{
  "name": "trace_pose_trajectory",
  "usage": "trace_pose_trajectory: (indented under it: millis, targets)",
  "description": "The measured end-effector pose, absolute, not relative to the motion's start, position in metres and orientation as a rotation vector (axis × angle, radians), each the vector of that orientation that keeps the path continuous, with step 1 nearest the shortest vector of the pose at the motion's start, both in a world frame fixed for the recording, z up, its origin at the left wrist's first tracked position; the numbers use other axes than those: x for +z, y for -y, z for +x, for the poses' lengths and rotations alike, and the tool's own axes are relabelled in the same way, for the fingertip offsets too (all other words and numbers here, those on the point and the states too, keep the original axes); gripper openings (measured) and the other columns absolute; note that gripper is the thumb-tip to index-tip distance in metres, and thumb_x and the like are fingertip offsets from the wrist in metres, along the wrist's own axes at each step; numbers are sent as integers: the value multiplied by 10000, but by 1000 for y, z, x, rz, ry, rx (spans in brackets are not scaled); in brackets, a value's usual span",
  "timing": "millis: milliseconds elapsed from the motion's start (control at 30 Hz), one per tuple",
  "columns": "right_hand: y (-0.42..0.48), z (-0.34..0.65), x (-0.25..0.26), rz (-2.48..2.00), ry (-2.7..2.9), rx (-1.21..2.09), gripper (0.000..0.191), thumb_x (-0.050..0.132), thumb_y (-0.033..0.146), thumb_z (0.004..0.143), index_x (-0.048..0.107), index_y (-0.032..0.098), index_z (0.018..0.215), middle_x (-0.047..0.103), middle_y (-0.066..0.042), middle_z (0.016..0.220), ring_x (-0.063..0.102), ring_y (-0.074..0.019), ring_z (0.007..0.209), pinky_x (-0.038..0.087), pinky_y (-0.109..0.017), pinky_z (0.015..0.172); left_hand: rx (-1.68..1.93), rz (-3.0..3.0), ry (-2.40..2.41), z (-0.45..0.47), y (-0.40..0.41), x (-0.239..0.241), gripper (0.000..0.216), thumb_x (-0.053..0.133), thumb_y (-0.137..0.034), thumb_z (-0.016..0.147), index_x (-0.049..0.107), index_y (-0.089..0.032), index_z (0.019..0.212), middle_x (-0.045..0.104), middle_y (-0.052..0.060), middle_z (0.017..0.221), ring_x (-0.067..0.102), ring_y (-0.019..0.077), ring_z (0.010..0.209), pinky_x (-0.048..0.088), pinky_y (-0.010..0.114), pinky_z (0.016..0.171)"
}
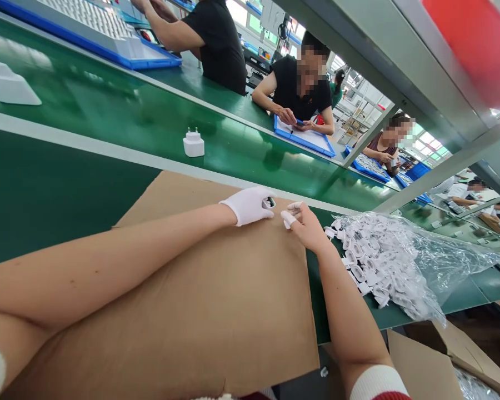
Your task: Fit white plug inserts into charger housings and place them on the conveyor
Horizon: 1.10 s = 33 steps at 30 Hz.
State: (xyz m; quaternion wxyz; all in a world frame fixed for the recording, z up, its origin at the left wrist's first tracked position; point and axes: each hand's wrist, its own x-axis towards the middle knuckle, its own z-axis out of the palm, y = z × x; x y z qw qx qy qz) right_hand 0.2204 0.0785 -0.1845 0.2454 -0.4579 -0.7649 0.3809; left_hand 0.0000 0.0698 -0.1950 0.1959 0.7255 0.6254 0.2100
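My left hand (248,206), in a white glove, is closed around a small white charger housing (269,203). The housing's open end faces right and shows parts inside. Just to the right is my right hand (302,224), bare except for white covers on some fingertips. Its fingers are bent with a small gap to the thumb, and no object shows between them. Both hands are above the far right part of a brown cardboard sheet (216,311). Beside my right forearm, many white plastic plug parts (370,255) spill from a clear plastic bag (445,255).
Beyond the cardboard runs a green conveyor belt (241,158) with a white plug charger (194,144) standing on it. A larger-looking white charger (8,83) is at left. Co-workers sit across, with blue trays (304,143). A metal frame (370,136) slants overhead; cardboard boxes (425,361) lie lower right.
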Motion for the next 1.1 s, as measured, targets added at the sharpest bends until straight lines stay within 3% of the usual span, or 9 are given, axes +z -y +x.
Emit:
trace_pose_trajectory:
  millis: [133,233,400,500,600,733,833,1000,1100]
  targets:
    - [-88,217,-191,-1453,1746,1305,606,548,788,889,617,195,786,604,-4,647,510,-112,460,336,-251,448,674,1959,-1763,-2,-65,-198,408,733,-446,754,750,-280,1126,748,9,1128,702,233,992,533,290,883]
    - [-92,217,-192,-1438,1607,1428,664,626,827,804,679,169,732,632,-35,652,504,-104,478,300,-238,430,672,1907,-1791,-3,-63,-198,373,755,-491,714,767,-285,1024,753,-2,1060,702,240,951,534,302,851]
    - [-91,218,-196,-1262,1529,1577,535,906,552,625,789,173,984,767,-72,933,649,-148,759,543,-274,704,707,1864,-1759,-2,-62,-199,341,744,-464,727,774,-291,1019,765,-4,1041,701,237,971,534,295,865]
    - [-90,216,-197,-1195,1548,1438,599,921,370,585,759,205,1137,775,-69,1069,696,-191,901,575,-350,885,730,1845,-1763,-2,-61,-200,318,740,-437,739,776,-295,1021,771,-12,1040,706,230,979,536,293,881]
    - [-89,217,-195,-1196,1671,1059,459,817,284,666,751,216,1115,766,-56,1033,690,-197,872,578,-383,902,741,1819,-1751,-1,-61,-200,319,742,-434,738,779,-312,1031,777,-33,1024,713,217,975,539,276,893]
    - [-85,223,-190,-1094,2070,668,231,587,155,785,764,224,916,730,-59,990,676,-205,914,561,-374,896,748,1788,-1727,-1,-61,-199,306,731,-454,746,780,-328,1020,786,-58,1002,724,202,965,545,247,877]
    - [-82,224,-190,-1084,2277,604,220,553,143,828,740,220,914,697,-70,1009,659,-200,926,551,-357,877,744,1793,-1731,-2,-61,-199,313,726,-453,743,778,-329,1025,788,-57,1009,726,208,969,547,252,889]
    - [-84,214,-201,-1138,2257,592,65,680,227,831,692,218,895,696,-61,993,639,-208,910,542,-364,873,772,1830,-1712,-2,-60,-199,305,706,-439,758,785,-317,1025,792,-35,1018,733,229,981,549,273,926]
    - [-87,208,-208,-1117,2200,608,202,610,183,854,701,222,1029,716,-72,1098,653,-206,988,541,-358,916,817,1803,-1653,-3,-60,-200,331,688,-453,779,791,-308,1059,795,-27,973,738,216,928,562,265,888]
